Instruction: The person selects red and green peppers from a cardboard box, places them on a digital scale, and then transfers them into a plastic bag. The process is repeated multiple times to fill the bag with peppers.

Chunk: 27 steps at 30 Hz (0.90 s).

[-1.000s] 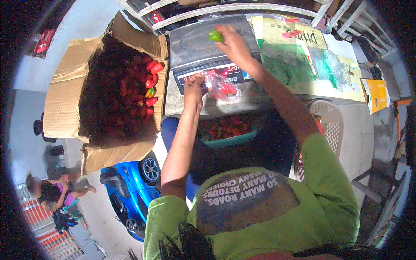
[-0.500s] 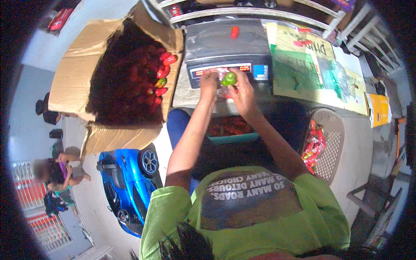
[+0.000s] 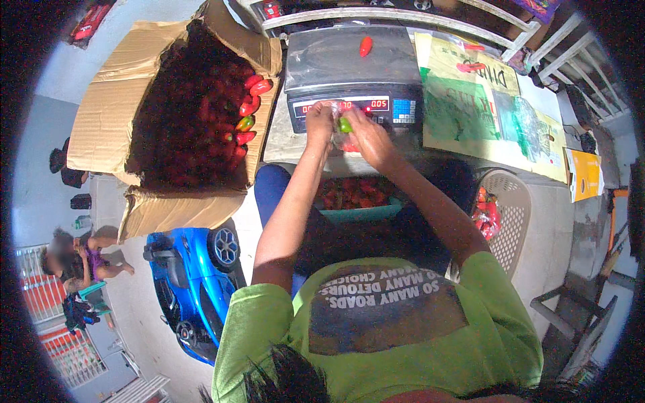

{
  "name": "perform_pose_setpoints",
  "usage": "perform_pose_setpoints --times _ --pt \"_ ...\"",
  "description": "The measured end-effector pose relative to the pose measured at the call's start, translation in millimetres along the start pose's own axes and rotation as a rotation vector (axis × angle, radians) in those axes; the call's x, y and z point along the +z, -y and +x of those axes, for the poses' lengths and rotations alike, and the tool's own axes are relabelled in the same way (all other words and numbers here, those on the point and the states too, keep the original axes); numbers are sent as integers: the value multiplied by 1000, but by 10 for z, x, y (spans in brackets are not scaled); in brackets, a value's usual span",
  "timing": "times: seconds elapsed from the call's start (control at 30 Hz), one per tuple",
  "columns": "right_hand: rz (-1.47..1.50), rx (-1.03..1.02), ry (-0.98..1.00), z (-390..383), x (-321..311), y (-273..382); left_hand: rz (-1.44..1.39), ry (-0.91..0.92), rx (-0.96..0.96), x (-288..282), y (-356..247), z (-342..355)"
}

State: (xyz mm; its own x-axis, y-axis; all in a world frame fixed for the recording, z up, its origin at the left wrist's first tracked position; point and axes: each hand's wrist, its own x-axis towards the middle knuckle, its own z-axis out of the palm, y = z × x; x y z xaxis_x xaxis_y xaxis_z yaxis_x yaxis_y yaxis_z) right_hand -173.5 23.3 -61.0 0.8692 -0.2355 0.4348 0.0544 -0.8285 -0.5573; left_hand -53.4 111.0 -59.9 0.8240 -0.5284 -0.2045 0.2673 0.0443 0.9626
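Observation:
My left hand is closed on the mouth of a clear plastic bag, which holds something red. My right hand grips a green pepper at the bag's opening, its fingers partly hiding it. Both hands are just in front of the lit display of a digital scale. A single red pepper lies on the scale's platter. At the left, an open cardboard box holds several red peppers and a greenish one.
Below the scale is a teal tub of peppers. A slotted basket with bagged peppers is at right, beside yellow and green sheets. A blue toy car stands lower left. Another person sits at far left.
My right hand has come down from above the platter to the bag with the green pepper, now more covered by the fingers. A red pepper shows on the platter.

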Motion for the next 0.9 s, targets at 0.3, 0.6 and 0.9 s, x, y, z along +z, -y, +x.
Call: perform_pose_setpoints --times 0.3,0.6,0.9 --pt "-180 -71 275 250 58 92 -3 25 42 -199 23 50" --pt "135 -261 184 376 13 21 4 -68 108 -309 -75 81" --pt "-508 -208 -57 1482 -541 -1147 -67 -3 -58 -368 -272 -21"
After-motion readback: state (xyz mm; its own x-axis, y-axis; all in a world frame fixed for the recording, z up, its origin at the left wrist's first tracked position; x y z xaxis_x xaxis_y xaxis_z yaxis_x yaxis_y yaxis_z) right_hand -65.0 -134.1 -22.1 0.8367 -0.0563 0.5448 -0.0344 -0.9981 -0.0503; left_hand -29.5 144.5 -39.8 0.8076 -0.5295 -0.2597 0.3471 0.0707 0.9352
